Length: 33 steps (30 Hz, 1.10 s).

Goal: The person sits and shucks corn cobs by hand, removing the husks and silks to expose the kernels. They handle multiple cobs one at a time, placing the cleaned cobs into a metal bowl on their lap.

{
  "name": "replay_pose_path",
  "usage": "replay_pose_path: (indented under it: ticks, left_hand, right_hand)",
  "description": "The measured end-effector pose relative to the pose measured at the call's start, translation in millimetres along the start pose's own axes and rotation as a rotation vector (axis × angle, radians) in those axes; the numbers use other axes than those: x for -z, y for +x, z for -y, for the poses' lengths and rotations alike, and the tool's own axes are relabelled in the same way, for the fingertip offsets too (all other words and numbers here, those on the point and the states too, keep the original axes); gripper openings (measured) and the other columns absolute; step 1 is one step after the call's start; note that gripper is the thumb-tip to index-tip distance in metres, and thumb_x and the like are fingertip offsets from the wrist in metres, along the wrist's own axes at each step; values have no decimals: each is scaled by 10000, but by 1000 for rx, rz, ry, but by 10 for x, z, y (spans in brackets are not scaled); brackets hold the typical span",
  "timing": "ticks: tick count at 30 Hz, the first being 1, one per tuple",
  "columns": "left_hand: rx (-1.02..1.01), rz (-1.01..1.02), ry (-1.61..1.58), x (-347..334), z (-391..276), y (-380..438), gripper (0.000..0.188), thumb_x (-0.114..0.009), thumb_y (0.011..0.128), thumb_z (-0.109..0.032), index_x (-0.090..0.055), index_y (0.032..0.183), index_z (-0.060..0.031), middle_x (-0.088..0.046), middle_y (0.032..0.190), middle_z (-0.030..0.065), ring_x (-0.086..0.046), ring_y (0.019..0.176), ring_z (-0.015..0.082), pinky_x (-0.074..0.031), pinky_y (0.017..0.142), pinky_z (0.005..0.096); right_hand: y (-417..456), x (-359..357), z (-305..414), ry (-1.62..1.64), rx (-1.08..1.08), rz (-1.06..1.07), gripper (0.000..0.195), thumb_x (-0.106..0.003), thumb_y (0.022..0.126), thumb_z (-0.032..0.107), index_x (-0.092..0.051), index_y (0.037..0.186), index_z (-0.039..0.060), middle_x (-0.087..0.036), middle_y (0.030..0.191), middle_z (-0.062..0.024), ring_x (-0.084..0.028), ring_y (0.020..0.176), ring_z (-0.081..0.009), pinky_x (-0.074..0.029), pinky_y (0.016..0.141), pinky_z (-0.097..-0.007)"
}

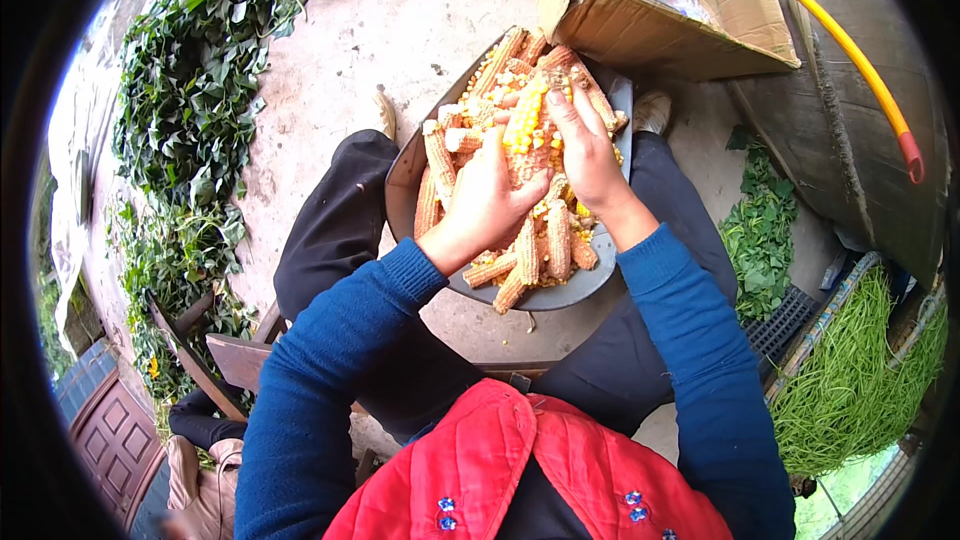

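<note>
Both hands are over a dark metal pan (574,300) piled with corn cobs and loose kernels. An ear of corn (527,116) with yellow kernels still on part of it lies tilted between them. My right hand (589,154) grips its upper right side, thumb on the kernels. My left hand (487,191) curls around a reddish bare cob surface (529,163) just below the kernels. I cannot tell whether that surface belongs to the same ear or a second cob. Bare cobs (527,251) fill the pan, several at its near edge.
An open cardboard box (660,30) holding clear plastic stands against the pan's far right. Leafy vines (187,97) are heaped along the left. A yellow hose (847,37) hangs at the right, above a basket of green stems (847,367). Another person's sleeve (199,480) shows at lower left.
</note>
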<state>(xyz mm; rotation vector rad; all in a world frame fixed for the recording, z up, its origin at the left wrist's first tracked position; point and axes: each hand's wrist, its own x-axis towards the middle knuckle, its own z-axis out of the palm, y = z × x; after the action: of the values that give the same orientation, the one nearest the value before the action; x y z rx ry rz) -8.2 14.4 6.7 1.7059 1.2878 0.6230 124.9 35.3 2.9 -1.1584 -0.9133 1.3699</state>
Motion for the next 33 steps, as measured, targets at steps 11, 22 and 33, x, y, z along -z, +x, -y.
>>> replay_pose_path:
  ticks: [11, 22, 33]
  left_hand:
    - [22, 34, 51, 3, 60, -18, 703, -676, 768, -280, -302, 1262, 54, -601, 909, 281, -616, 820, 394, -504, 717, 442]
    - [-34, 42, -17, 68, 82, -2, 682, -677, 768, -279, -322, 1243, 58, -606, 842, 272, -622, 773, 404, -506, 691, 445]
    - [-1, 56, 70, 99, 47, -3, 740, -672, 765, -285, -277, 1290, 55, -610, 822, 263, -621, 754, 400, -507, 672, 439]
  right_hand:
    - [-59, 17, 76, 78, -122, 22, 372, -454, 967, 303, -474, 1207, 19, -567, 1050, -34, -529, 956, -103, -423, 859, -245]
    - [-7, 74, 101, 120, -120, 222, 425, -587, 901, 167, -402, 1242, -9, -561, 1097, -73, -562, 940, -120, -456, 856, -270]
    - [19, 76, 64, 248, -197, 201, 339, -569, 911, 170, -468, 1188, 2, -576, 1081, -56, -549, 977, -118, -439, 881, -282]
